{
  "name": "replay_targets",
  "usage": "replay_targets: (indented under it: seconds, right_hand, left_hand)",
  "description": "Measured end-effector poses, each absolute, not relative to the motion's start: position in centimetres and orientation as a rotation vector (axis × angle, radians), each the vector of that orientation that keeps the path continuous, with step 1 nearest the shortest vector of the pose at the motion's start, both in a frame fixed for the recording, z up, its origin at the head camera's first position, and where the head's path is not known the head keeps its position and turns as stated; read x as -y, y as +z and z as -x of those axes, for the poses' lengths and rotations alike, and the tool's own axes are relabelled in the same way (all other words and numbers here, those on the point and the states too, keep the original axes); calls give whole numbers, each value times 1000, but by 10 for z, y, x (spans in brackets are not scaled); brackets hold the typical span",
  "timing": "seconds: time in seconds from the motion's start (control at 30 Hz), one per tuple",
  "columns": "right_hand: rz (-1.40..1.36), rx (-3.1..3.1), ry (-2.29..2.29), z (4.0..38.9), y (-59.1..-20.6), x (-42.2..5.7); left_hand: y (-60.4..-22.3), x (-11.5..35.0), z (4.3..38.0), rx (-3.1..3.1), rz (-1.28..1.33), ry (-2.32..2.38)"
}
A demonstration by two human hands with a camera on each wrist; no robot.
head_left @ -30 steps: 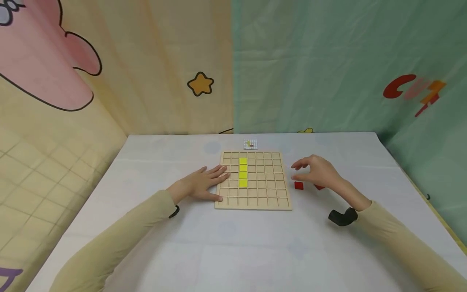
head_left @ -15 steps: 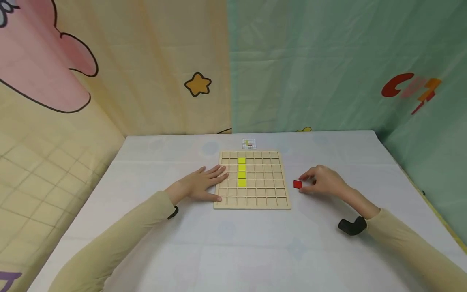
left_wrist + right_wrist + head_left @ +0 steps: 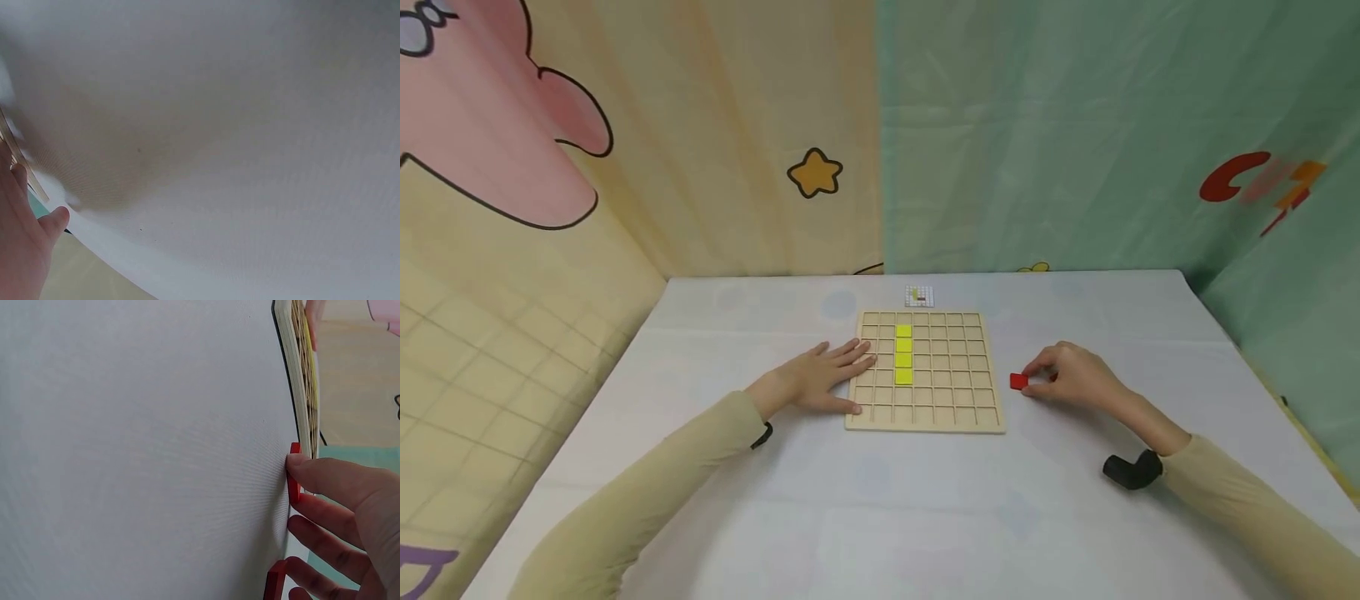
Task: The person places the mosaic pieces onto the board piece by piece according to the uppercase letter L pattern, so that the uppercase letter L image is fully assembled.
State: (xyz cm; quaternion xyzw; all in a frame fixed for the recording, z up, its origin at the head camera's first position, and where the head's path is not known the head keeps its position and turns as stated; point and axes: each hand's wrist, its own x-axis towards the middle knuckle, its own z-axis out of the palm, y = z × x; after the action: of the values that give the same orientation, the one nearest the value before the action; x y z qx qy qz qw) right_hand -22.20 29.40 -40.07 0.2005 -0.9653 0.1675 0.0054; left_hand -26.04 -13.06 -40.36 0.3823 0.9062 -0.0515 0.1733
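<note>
A light wooden grid board (image 3: 951, 408) lies mid-table, with a column of yellow square tiles (image 3: 904, 360) set in its cells. My left hand (image 3: 820, 379) rests spread on the board's left edge, fingers straight. Right of the board, my right hand (image 3: 1075, 375) pinches a red square tile (image 3: 1018, 381) between thumb and fingers. The right wrist view shows the thumb against that red tile (image 3: 294, 481). Lower there, a second red tile (image 3: 275, 580) lies by the other fingers; the hand hides it in the head view.
A small printed grid card (image 3: 919, 297) with coloured squares lies behind the board. The white-covered table (image 3: 925, 517) meets patterned curtains (image 3: 1037, 150) at the back and sides. Each wrist wears a black band; a dark bulky piece (image 3: 1132, 470) sits at the right one.
My right hand has come down toward the near right, and its fingers have closed on the red tile. The second red tile has gone behind the hand. My left hand stays on the board.
</note>
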Motion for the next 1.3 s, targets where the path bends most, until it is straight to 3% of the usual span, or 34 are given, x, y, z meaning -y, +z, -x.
replay_targets:
  seconds: [0.8,1.3]
  right_hand:
    - [-590,2944,516,232,-366,-252]
    - [-698,2917,563,235,-378,-197]
  left_hand:
    - [-399,130,257,-2557,-1100,-145]
    - [-404,132,258,-2575,-1111,-133]
